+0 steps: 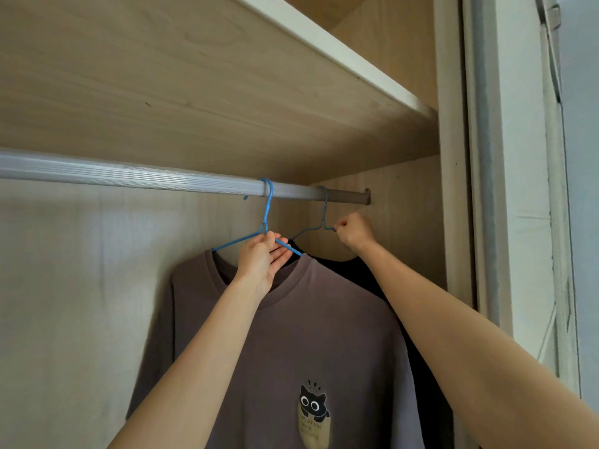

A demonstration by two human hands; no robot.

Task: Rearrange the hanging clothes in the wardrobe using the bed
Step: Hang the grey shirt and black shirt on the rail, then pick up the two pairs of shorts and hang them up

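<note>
The left hand, the nearer one, curls its fingers round the shoulder wire of the blue hanger carrying the mauve cat T-shirt. Farther in and to its right, the right hand pinches the wire of a second hanger bearing a black garment. Both hooks sit over the rail, which runs left-right just above, so freeing them probably means lifting straight up.

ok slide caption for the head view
Left hand grips the brown shirt hanger, right hand the black top hanger, hooked on the rail.
</note>
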